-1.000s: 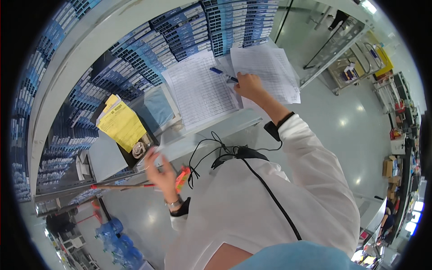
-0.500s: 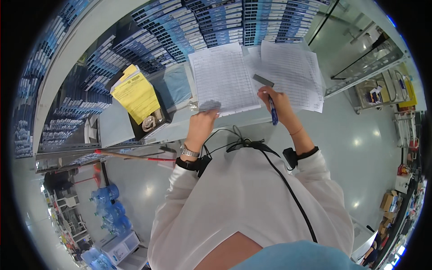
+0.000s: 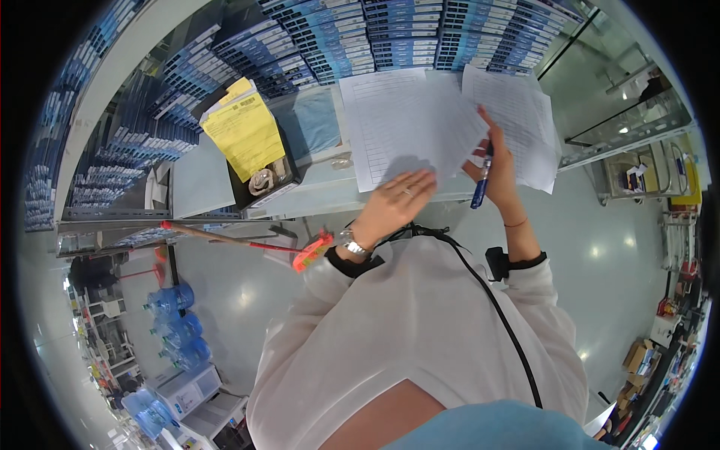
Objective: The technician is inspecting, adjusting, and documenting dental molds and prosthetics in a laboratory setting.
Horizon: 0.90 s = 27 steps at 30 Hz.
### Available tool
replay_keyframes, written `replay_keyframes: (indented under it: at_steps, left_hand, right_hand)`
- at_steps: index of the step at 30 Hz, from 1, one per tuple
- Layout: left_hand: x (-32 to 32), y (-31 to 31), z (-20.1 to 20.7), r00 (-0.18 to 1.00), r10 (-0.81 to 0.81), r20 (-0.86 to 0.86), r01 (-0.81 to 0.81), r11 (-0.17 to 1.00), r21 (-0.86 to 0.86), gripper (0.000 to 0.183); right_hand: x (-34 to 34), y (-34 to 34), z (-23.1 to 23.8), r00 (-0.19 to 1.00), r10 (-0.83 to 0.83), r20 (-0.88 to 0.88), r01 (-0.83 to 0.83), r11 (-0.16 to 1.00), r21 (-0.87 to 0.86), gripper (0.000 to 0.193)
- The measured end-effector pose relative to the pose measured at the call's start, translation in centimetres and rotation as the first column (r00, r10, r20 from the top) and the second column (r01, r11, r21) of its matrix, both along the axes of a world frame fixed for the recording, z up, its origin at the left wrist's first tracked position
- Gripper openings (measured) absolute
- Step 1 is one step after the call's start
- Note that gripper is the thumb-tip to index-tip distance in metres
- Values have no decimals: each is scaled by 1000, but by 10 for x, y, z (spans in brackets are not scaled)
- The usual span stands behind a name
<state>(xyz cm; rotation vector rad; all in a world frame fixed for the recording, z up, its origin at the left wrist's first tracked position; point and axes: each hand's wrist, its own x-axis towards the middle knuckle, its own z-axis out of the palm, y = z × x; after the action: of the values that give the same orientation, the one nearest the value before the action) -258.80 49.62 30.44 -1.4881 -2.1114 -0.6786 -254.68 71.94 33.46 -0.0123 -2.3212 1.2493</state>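
Observation:
My left hand (image 3: 397, 199) lies with its fingers stretched out over the lower edge of a printed table sheet (image 3: 375, 127) on the shelf. A ring and a metal watch show on that hand and wrist. My right hand (image 3: 499, 161) keeps a blue pen (image 3: 482, 178) against its palm, the pen pointing down toward me. Its index finger reaches out over the sheets. The right part of the near sheet lifts or curves beside this hand; whether the fingers grip it I cannot tell. More printed sheets (image 3: 525, 127) lie to the right, partly beneath.
Stacks of blue boxes (image 3: 405, 37) stand behind the papers. Left of them, a black box (image 3: 289, 176) holds yellow slips (image 3: 244, 139) and a tape roll (image 3: 261, 182). A red-handled broom (image 3: 247, 241) and water bottles (image 3: 180, 322) are at lower left. A cart (image 3: 637, 176) stands right.
My left hand has slid right along the papers' near edge and flattened. My right hand has turned and moved right, still with the pen. The small grey strip no longer shows.

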Motion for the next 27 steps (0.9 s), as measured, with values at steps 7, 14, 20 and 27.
replay_keyframes:
  at_steps: [7, 14, 20, 27]
  left_hand:
    - [10, 39, -11, 962, -222, -157, 238, 967, 90, 24]
    - [9, 96, -11, 912, -370, -178, 377, 926, 10, 18]
    - [9, 146, -19, 878, -479, -18, 475, 864, 166, 21]
    - [-56, 166, -52, 972, -57, 228, 47, 998, 50, 20]
  right_hand:
    - [29, 36, -5, 991, 118, 58, -119, 993, 15, 48]
    - [69, 92, -41, 966, -61, 253, 211, 754, -623, 43]
    - [85, 135, -86, 783, -621, -36, 622, 782, 28, 35]
    - [92, 138, -60, 623, -779, -68, 776, 606, 174, 30]
